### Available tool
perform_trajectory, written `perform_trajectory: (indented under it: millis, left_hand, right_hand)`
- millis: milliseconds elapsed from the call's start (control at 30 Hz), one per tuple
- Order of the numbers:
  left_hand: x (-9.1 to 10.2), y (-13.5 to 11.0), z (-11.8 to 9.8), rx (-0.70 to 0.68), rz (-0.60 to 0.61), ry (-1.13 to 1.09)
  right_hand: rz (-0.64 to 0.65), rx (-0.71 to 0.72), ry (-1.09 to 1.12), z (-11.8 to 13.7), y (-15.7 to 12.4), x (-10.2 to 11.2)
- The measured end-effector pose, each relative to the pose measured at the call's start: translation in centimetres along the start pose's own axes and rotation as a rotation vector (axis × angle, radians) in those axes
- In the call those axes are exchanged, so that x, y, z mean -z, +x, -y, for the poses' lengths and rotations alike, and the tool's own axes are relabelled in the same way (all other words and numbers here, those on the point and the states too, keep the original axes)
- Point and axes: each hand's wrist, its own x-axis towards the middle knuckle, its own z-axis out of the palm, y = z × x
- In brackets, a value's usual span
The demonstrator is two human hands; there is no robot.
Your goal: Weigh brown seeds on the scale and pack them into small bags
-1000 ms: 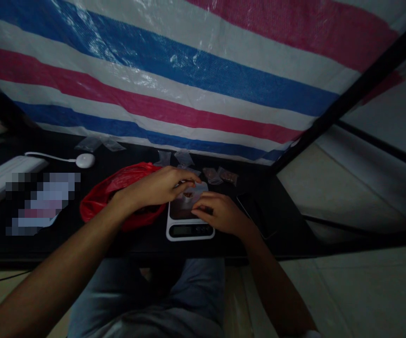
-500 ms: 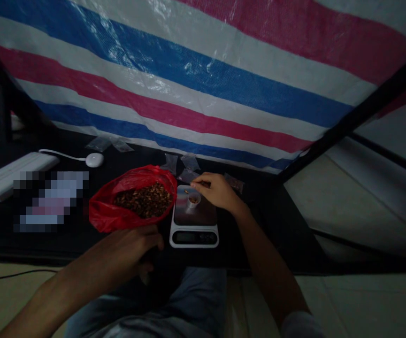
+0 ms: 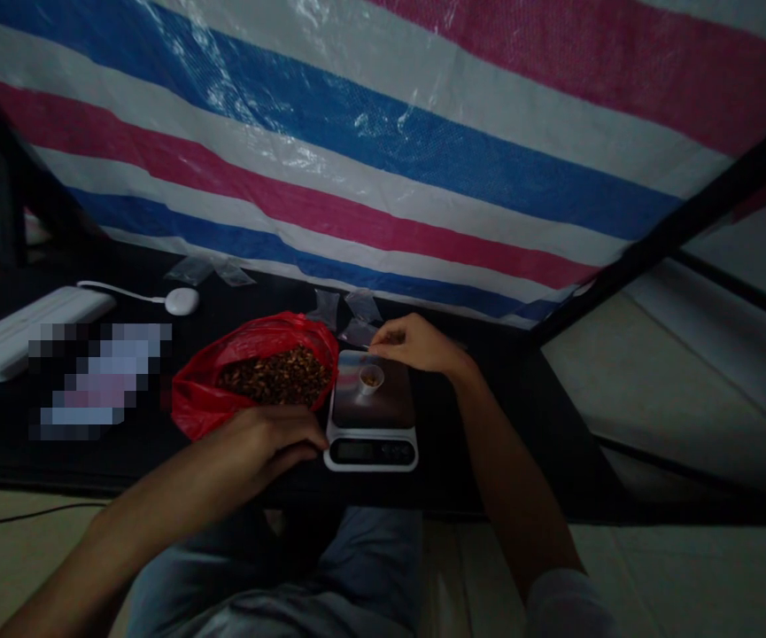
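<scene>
A small kitchen scale [image 3: 375,413] with a white body and shiny metal plate lies in front of me. On the plate stands a tiny clear cup [image 3: 370,381] with a few brown grains inside. My right hand [image 3: 415,344] is over the scale's far right edge, thumb and fingertips pinched together; whatever is between them is too small to make out. Fingers stretched forward, my left hand [image 3: 282,440] reaches the scale's near left corner and seems to touch it. Left of the scale, an open red plastic bag [image 3: 202,399] holds many brown grains [image 3: 280,377].
Small clear plastic bags [image 3: 361,306] lie behind the scale, with others [image 3: 233,273] farther left. A white power strip [image 3: 37,328], a white round plug [image 3: 181,301] and a blurred-out flat object [image 3: 104,377] are at left. A striped tarp [image 3: 356,195] hangs behind the black table.
My left hand has risen from the table edge to the scale's near left corner. My right hand stays near the far edge; a loose grain beside the cup no longer shows.
</scene>
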Motion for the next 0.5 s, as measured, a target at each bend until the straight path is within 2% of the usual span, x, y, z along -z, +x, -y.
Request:
perform_trajectory:
  millis: [100, 200, 300, 400, 500]
  left_hand:
    - [1.4, 2.4, -1.1, -0.134, -0.192, 0.051]
    - [2.1, 5.0, -1.5, -0.219, -0.325, 0.068]
    - [1.5, 7.5, -1.3, -0.246, -0.346, 0.08]
    - [0.5, 9.2, -1.0, -0.247, -0.319, 0.105]
    - [0.5, 9.3, -1.1, -0.237, -0.32, 0.124]
  right_hand:
    - [-0.034, 0.013, 0.036, -0.2, -0.1, -0.1]
    - [0.041, 0.017, -0.068, -0.6, 0.7, -0.7]
    - [0.086, 0.012, -0.126, -1.1, 1.1, -1.0]
    - [-0.014, 0.026, -0.071, -1.3, 0.2, -0.4]
    - [-0.095, 0.1, 0.026, -0.9, -1.2, 0.6]
